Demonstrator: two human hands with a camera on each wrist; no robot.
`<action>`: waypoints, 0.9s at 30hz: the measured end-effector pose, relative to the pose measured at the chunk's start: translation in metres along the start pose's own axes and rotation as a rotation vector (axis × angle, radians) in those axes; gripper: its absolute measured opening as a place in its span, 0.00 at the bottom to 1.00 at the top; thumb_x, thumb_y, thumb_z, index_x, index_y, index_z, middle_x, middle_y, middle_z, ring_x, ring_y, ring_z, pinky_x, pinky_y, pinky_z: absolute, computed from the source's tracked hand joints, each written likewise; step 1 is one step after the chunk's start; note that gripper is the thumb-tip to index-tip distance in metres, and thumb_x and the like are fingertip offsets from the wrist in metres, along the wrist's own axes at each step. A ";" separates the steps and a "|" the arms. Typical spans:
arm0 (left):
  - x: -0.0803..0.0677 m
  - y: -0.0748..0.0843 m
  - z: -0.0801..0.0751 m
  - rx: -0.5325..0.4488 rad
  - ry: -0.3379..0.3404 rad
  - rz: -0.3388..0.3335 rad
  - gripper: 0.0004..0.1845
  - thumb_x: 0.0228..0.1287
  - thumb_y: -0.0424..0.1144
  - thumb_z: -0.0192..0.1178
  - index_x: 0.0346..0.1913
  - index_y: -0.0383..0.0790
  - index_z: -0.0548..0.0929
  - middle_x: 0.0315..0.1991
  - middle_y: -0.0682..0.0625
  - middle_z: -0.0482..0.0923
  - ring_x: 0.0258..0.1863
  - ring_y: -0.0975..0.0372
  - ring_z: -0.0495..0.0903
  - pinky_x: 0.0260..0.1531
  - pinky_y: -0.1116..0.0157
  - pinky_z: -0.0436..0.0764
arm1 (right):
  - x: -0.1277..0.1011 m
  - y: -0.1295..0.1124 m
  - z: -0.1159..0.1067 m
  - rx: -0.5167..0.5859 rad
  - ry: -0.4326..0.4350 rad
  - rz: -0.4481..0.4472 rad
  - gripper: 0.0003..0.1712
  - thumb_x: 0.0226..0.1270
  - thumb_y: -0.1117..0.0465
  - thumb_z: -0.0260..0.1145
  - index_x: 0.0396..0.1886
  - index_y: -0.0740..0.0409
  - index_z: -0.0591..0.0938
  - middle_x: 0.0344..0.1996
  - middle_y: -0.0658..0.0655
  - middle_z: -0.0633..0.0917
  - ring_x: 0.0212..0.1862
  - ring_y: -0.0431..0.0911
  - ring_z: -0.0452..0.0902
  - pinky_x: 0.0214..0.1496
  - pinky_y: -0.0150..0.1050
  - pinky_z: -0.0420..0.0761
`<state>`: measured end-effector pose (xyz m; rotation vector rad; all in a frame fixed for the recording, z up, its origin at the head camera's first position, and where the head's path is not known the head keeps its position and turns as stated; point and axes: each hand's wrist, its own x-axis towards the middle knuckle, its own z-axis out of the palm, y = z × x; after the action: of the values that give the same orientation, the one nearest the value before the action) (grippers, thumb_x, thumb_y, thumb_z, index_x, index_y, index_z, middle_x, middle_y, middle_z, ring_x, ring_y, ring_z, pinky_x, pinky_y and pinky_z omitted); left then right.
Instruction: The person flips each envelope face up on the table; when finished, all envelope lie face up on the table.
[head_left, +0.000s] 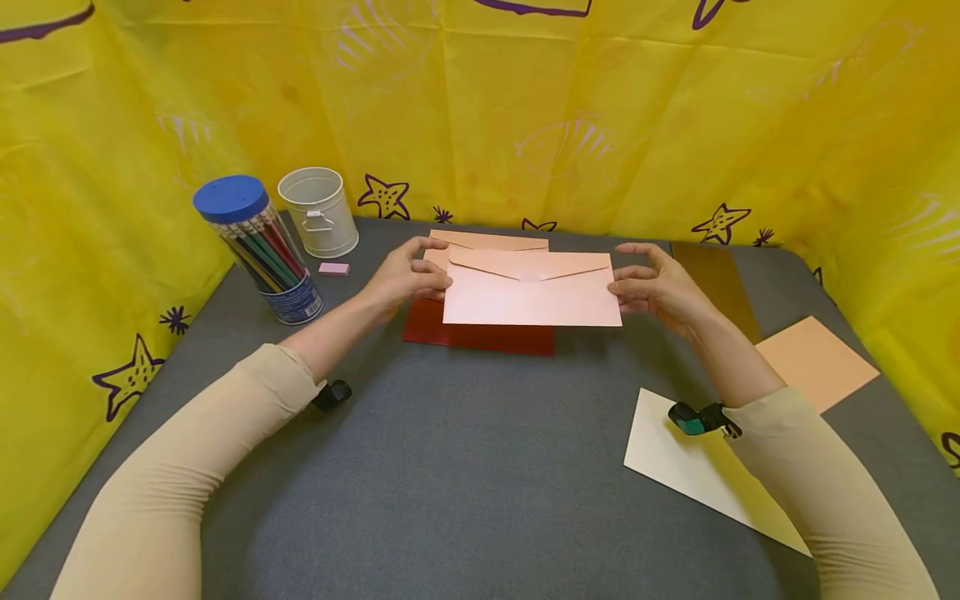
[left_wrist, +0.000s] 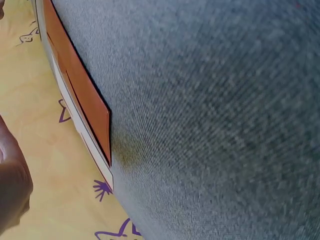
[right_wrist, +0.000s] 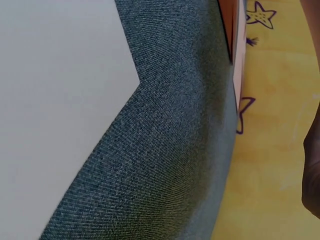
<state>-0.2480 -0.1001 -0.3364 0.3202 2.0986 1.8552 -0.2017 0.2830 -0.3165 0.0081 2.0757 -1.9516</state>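
Note:
A pale pink envelope (head_left: 532,302), its flap side facing me, is held up by both hands above the far part of the table. The left hand (head_left: 405,279) pinches its left edge, thumb in front. At the opposite edge, the right hand (head_left: 663,290) grips it between thumb and fingers. Behind it shows the top of a peach envelope (head_left: 491,241), mostly hidden. Below, a red envelope (head_left: 502,340) lies on the table, partly covered in the head view. Both wrist views catch only a bit of each hand at the frame edge.
At the back left stand a blue-lidded tub of pencils (head_left: 258,250) and a white metal bucket (head_left: 321,212), with a pink eraser (head_left: 333,269) nearby. On the right lie a gold-brown piece (head_left: 716,279), a peach piece (head_left: 817,362) and a cream piece (head_left: 660,442) under the right forearm. Yellow cloth (head_left: 480,125) surrounds the table.

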 end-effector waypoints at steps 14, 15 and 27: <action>0.004 0.006 -0.013 0.231 -0.112 -0.106 0.25 0.64 0.36 0.64 0.63 0.40 0.73 0.35 0.51 0.70 0.36 0.61 0.75 0.39 0.70 0.82 | -0.001 0.001 0.008 -0.208 -0.150 0.031 0.34 0.63 0.70 0.67 0.68 0.56 0.66 0.36 0.49 0.81 0.29 0.42 0.83 0.34 0.35 0.88; 0.004 0.005 -0.013 0.253 -0.113 -0.111 0.24 0.65 0.38 0.64 0.62 0.40 0.74 0.35 0.51 0.70 0.36 0.61 0.74 0.40 0.69 0.82 | -0.001 0.001 0.009 -0.211 -0.160 0.033 0.35 0.63 0.70 0.67 0.68 0.56 0.66 0.36 0.50 0.81 0.29 0.42 0.83 0.34 0.35 0.88; 0.002 0.000 -0.019 0.395 -0.308 -0.127 0.17 0.62 0.37 0.64 0.54 0.38 0.82 0.34 0.53 0.77 0.34 0.62 0.72 0.32 0.67 0.77 | -0.003 0.006 0.027 -0.326 -0.288 0.055 0.27 0.63 0.67 0.69 0.58 0.64 0.68 0.28 0.50 0.85 0.27 0.42 0.86 0.35 0.40 0.89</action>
<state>-0.2570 -0.1173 -0.3344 0.5143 2.1913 1.2225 -0.1917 0.2582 -0.3232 -0.2649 2.1414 -1.4637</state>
